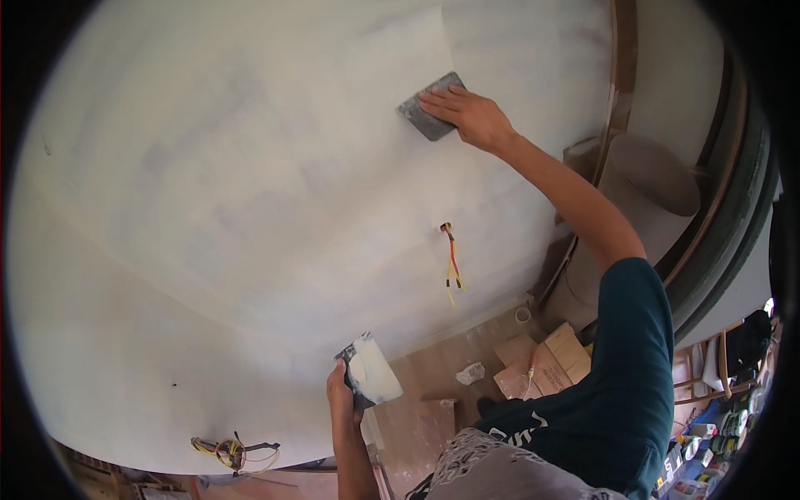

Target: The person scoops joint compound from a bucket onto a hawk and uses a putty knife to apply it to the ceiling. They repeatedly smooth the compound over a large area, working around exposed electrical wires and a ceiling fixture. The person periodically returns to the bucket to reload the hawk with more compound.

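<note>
From where I stand, the thing that counts is the slant between the two tools: the coated plate [380,372] with its white paste sits low and to the left of the grey blade [427,118], which lies flat against the wall [292,167] up high. The right hand [477,117] has its grip laid over that blade, fingers spread across its face, wrist to the lower right; the blade's longer edge seems to tilt up rightward. The left hand [340,394] is clasped on the plate's left end, so it is the nearer to the paste, and the plate's long axis runs down to the right. Between the tools, loose wires [452,254] dangle from a hole, a snag for any straight path. The wooden trim [622,75] bounds the right side, while leftward the pale wall stretches wide
</note>
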{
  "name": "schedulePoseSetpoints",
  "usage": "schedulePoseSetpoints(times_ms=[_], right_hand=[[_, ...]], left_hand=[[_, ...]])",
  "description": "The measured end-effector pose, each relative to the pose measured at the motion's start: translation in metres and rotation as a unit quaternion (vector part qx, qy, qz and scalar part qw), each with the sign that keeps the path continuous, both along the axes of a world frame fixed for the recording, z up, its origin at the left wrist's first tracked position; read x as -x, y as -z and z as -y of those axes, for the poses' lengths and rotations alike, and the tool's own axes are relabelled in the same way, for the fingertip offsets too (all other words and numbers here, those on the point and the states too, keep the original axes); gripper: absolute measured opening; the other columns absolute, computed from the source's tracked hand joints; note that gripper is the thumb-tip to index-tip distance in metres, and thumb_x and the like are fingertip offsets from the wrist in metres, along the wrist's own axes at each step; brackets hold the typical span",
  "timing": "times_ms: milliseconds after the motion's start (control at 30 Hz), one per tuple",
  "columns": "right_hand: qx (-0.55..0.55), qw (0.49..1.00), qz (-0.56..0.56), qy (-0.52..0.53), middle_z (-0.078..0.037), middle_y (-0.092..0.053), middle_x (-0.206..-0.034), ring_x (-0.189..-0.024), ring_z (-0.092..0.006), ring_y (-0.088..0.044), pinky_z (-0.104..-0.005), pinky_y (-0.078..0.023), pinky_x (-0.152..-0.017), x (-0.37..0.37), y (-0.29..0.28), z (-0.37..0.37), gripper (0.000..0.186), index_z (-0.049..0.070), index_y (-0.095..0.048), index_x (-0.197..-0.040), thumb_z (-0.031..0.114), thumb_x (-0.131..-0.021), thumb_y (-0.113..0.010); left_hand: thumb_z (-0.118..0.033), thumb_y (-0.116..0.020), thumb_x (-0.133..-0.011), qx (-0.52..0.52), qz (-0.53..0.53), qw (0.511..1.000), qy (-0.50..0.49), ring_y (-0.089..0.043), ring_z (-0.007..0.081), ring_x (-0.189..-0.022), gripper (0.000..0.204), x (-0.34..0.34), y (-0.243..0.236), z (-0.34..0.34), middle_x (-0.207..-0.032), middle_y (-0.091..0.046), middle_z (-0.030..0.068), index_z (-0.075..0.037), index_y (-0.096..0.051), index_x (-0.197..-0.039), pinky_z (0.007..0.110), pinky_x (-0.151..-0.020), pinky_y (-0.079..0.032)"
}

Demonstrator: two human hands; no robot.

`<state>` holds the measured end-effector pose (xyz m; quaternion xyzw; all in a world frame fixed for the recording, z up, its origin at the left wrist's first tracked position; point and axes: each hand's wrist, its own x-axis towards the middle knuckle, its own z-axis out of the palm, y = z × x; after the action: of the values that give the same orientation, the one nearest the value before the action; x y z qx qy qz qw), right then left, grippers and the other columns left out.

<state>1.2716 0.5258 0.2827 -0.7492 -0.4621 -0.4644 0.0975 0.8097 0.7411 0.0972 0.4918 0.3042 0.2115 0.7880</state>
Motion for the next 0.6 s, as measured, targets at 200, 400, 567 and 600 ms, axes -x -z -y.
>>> schedulePoseSetpoints(times_ms=[200,400,567,600], right_hand=[[0.093,0.995,-0.026,0.009,0.009,-0.045,-0.149,-0.135,-0.0108,-0.044,-0.0304,-0.036,-0.117,-0.003,0.090,0.014,0.068,0.021,-0.050,-0.140,-0.011,-0.079,-0.053],[0.113,0.990,-0.084,-0.016,0.009,-0.043,-0.150,-0.137,-0.0112,-0.042,-0.0318,-0.033,-0.119,-0.010,0.182,0.020,0.070,0.021,-0.048,-0.141,-0.009,-0.079,-0.055],[0.164,0.982,-0.090,-0.009,0.009,-0.044,-0.150,-0.136,-0.0114,-0.042,-0.0323,-0.033,-0.119,-0.014,0.235,0.031,0.067,0.020,-0.047,-0.142,-0.004,-0.080,-0.057],[0.176,0.980,-0.087,-0.007,0.008,-0.044,-0.149,-0.136,-0.0115,-0.043,-0.0324,-0.033,-0.119,-0.016,0.243,0.033,0.066,0.020,-0.047,-0.142,-0.002,-0.080,-0.058]], left_hand=[[-0.032,-0.043,-0.102,0.010,-0.030,1.000,-0.004,-0.067,0.0220,-0.093,0.039,-0.004,-0.008,0.004,-0.105,-0.066,0.0121,0.002,-0.059,-0.114,0.036,-0.081,-0.055],[-0.034,-0.044,-0.102,-0.001,-0.090,0.996,-0.021,-0.067,0.0234,-0.095,0.043,0.009,-0.005,0.000,-0.110,-0.067,0.0139,0.003,-0.058,-0.119,0.036,-0.084,-0.055],[-0.031,-0.045,-0.102,-0.002,-0.106,0.994,-0.038,-0.067,0.0218,-0.093,0.040,0.006,-0.007,0.001,-0.107,-0.067,0.0133,0.003,-0.059,-0.116,0.034,-0.082,-0.055],[-0.031,-0.045,-0.102,-0.001,-0.106,0.994,-0.038,-0.067,0.0217,-0.093,0.040,0.004,-0.008,0.000,-0.108,-0.067,0.0133,0.003,-0.060,-0.117,0.034,-0.083,-0.054]])
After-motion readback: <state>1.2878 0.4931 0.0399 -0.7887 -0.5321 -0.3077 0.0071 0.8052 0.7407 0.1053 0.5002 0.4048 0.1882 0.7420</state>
